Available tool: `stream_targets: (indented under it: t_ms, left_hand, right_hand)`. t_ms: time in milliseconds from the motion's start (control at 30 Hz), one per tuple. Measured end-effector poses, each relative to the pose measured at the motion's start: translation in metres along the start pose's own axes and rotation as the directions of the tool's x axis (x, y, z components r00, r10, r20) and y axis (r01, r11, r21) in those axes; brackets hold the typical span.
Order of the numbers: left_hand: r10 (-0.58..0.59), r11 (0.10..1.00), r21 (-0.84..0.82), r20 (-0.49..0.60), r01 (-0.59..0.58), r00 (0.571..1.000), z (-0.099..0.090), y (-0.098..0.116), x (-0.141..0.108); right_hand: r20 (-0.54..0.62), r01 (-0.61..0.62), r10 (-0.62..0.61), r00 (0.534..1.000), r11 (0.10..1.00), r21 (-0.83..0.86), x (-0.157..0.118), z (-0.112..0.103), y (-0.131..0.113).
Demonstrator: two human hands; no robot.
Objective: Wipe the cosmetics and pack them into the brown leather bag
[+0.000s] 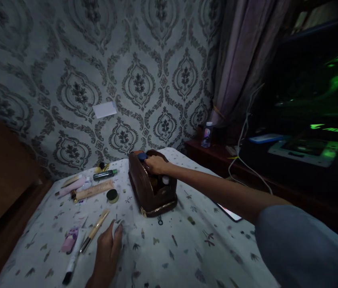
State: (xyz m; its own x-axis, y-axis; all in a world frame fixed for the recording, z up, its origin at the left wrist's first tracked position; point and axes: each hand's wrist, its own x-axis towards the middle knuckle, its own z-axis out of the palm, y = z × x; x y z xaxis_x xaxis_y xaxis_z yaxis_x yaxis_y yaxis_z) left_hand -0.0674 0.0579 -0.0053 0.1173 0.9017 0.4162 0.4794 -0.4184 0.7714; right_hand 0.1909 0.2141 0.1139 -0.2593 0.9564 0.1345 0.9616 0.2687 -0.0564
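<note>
A brown makeup bag point(139, 192) stands unzipped on the patterned bed sheet, with several items inside. My right hand point(157, 165) reaches into its top with fingers curled, beside a dark blue round item point(142, 157). The bag and its contents partly hide the fingertips, so what they grip cannot be made out. Lower down, my left hand point(107, 244) is closed around a crumpled white tissue point(117, 228), left of the bag's front. Close to that hand lie a makeup brush point(97, 227), a white tube with a black cap point(75, 256) and a pink-purple item point(70, 240).
Left of the bag are a round dark-lidded jar point(112, 195), a beige tube point(95, 190), a dark green bottle point(105, 175) and a pink tube point(72, 185). A phone-like slab point(230, 213) lies under my right arm. A bottle point(207, 135) and white cable point(241, 140) are at the right.
</note>
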Motion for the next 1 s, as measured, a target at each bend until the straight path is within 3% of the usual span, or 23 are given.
stream_targets:
  t_ms: [200, 400, 533, 667, 733, 833, 933, 1000]
  left_hand:
    - [0.003, 0.999, 0.053, 0.025, -0.004, 1.0, 0.0, -0.006, 0.0]
    - [0.021, 0.996, 0.091, 0.009, -0.022, 1.0, 0.002, -0.005, 0.002]
    - [0.016, 0.99, 0.141, 0.039, -0.021, 0.999, 0.001, -0.002, 0.003]
    - [0.028, 0.984, 0.173, 0.045, -0.035, 0.999, 0.001, 0.0, 0.003]
    - [0.043, 0.983, 0.173, 0.058, -0.053, 0.997, 0.001, 0.002, 0.004]
    - [0.073, 0.98, 0.179, 0.083, -0.087, 0.994, -0.001, 0.006, 0.007]
    - [0.079, 0.948, 0.302, 0.071, -0.097, 0.994, -0.011, 0.009, 0.011]
    - [0.053, 0.911, 0.406, 0.052, -0.07, 0.997, -0.025, 0.01, 0.013]
  right_hand:
    - [0.003, -0.015, 0.015, 1.0, 0.995, -0.097, -0.003, 0.007, -0.001]
    - [-0.068, 0.012, -0.015, 0.998, 0.999, -0.048, -0.005, -0.004, 0.003]
    - [-0.212, -0.022, 0.027, 0.977, 0.999, 0.026, -0.017, -0.027, -0.005]
    - [-0.421, 0.023, 0.022, 0.907, 0.994, 0.102, -0.05, -0.038, -0.032]
    - [-0.518, 0.219, -0.088, 0.851, 0.956, 0.197, -0.069, -0.027, -0.053]
    - [-0.534, 0.577, -0.332, 0.777, 0.714, 0.396, -0.093, 0.009, -0.088]
    - [-0.478, 0.602, -0.373, 0.795, 0.578, 0.55, -0.106, 0.053, -0.117]
    - [-0.393, 0.505, -0.318, 0.863, 0.576, 0.643, -0.107, 0.076, -0.129]
